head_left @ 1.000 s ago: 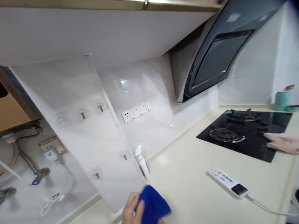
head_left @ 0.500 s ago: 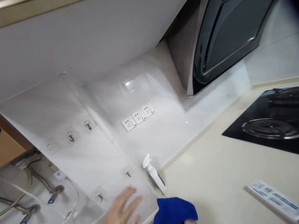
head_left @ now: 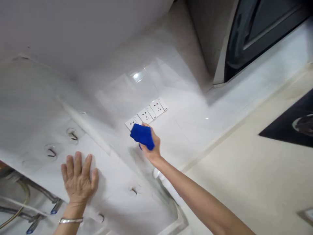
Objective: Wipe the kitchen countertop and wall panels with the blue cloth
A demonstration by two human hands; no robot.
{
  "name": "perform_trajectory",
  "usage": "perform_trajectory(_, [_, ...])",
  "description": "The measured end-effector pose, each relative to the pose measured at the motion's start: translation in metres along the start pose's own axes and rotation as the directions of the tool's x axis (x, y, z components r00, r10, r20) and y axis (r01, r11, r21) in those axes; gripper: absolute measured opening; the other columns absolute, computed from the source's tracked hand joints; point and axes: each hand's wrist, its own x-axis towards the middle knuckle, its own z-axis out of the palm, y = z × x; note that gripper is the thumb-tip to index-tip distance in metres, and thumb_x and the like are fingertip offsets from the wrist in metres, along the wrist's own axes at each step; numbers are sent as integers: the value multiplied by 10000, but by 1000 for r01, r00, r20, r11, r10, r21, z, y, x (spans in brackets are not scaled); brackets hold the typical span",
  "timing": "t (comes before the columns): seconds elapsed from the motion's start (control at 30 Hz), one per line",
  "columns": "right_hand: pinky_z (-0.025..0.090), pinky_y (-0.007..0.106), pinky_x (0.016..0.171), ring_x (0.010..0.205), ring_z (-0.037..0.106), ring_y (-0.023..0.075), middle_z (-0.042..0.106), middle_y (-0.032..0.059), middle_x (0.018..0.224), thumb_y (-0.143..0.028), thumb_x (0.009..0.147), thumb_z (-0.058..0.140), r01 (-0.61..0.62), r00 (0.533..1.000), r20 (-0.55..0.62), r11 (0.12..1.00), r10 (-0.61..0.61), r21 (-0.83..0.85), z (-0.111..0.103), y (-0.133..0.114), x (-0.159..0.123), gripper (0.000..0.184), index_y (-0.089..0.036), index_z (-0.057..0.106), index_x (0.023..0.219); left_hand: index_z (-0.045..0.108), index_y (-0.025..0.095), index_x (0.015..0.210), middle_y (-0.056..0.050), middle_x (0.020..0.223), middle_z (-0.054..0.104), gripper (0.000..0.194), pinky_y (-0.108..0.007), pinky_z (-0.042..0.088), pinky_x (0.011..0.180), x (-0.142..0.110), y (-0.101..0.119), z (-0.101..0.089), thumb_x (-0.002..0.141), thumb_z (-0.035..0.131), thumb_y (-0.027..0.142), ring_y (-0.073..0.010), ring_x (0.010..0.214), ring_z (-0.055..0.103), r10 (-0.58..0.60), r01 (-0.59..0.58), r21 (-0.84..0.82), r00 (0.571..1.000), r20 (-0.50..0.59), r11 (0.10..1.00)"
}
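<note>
My right hand (head_left: 152, 147) grips a folded blue cloth (head_left: 142, 135) and presses it against the white tiled wall (head_left: 186, 117), just below a row of white wall sockets (head_left: 146, 114). My left hand (head_left: 78, 179) lies flat with its fingers spread on the white side wall panel, between small metal hooks (head_left: 72, 134). A silver bracelet (head_left: 70, 221) sits on my left wrist. A white spray bottle (head_left: 167, 184) stands in the corner, partly hidden behind my right forearm.
A dark range hood (head_left: 264, 29) hangs at the upper right. The black gas hob (head_left: 290, 129) sits on the cream countertop (head_left: 246, 182) at the right edge. Water pipes and valves (head_left: 31, 218) show at the lower left. More hooks (head_left: 133, 190) stick out of the side panel.
My right hand has risen with the blue cloth from the bottom edge up to the wall by the sockets. My left hand has moved left and pressed flat on the side panel. The view swung left.
</note>
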Motion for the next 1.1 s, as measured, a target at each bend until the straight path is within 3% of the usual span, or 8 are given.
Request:
perform_trajectory(0.17, [445, 480, 1106, 1257, 543, 278, 598, 41, 1365, -536, 889, 585, -23, 995, 97, 997, 16, 70, 43, 26, -14, 555, -216, 531, 1340, 299, 255, 1507, -62, 1656, 155, 694, -556, 68, 1270, -2, -1, -2, 856, 536, 305, -301, 1535, 75, -4, 4, 24, 1000, 0, 1000])
perform_trajectory(0.27, [340, 486, 1200, 1371, 463, 275, 515, 58, 1477, -567, 852, 600, -57, 987, 154, 988, 34, 145, 39, 49, -48, 672, -243, 459, 1424, 283, 249, 1512, -50, 1660, 137, 694, -525, 64, 1275, -1, 1, -3, 863, 523, 298, -290, 1536, 72, 19, -19, 43, 1000, -9, 999])
perform_trajectory(0.37, [334, 488, 1214, 1365, 482, 270, 522, 77, 1470, -615, 861, 558, -148, 983, 152, 942, 105, 300, 25, 65, -76, 698, -223, 459, 1430, 275, 256, 1515, -34, 1663, 126, 692, -509, 61, 1276, -2, 2, -2, 868, 520, 296, -288, 1536, 73, 12, -11, 52, 1000, -19, 999])
perform_trajectory(0.47, [350, 491, 1204, 1334, 515, 272, 590, 62, 1402, -617, 855, 574, -178, 978, 159, 936, 135, 304, 23, 64, -74, 645, -236, 527, 1373, 257, 277, 1519, -4, 1666, 112, 690, -484, 52, 1280, -2, 4, -3, 879, 513, 302, -274, 1536, 77, 0, 1, 57, 1000, -18, 998])
perform_trajectory(0.6, [364, 441, 1191, 1303, 536, 245, 628, 16, 1347, -579, 879, 555, 5, 977, 204, 965, -60, 261, 47, 36, -25, 526, -275, 573, 1308, 222, 312, 1524, 43, 1670, 73, 689, -448, 36, 1286, 0, 7, -6, 893, 497, 304, -252, 1537, 70, -17, 18, 61, 1000, -5, 998])
perform_trajectory(0.8, [400, 391, 1151, 1249, 566, 210, 632, 8, 1328, -604, 866, 563, 194, 944, 228, 959, -239, 206, 91, -25, 55, 584, -278, 519, 1348, 211, 312, 1528, 38, 1670, 70, 700, -466, 44, 1286, 0, 9, -6, 890, 498, 289, -265, 1537, 75, -17, 18, 74, 1000, -3, 997])
perform_trajectory(0.97, [383, 350, 1163, 1300, 519, 166, 580, 6, 1388, -586, 917, 492, 471, 836, 154, 833, -527, 291, 125, -60, 101, 544, -261, 502, 1354, 241, 287, 1521, 10, 1663, 103, 684, -461, 52, 1283, 1, 11, -10, 895, 515, 282, -268, 1537, 87, 4, -3, 68, 1000, -19, 998])
perform_trajectory(1.1, [397, 404, 1162, 1283, 530, 173, 586, -21, 1388, -621, 898, 529, 503, 805, 176, 809, -567, 304, 156, -77, 153, 580, -301, 476, 1379, 240, 265, 1520, -1, 1664, 100, 690, -415, 39, 1288, 4, 14, -15, 896, 533, 256, -258, 1537, 84, 25, -23, 85, 999, -20, 996])
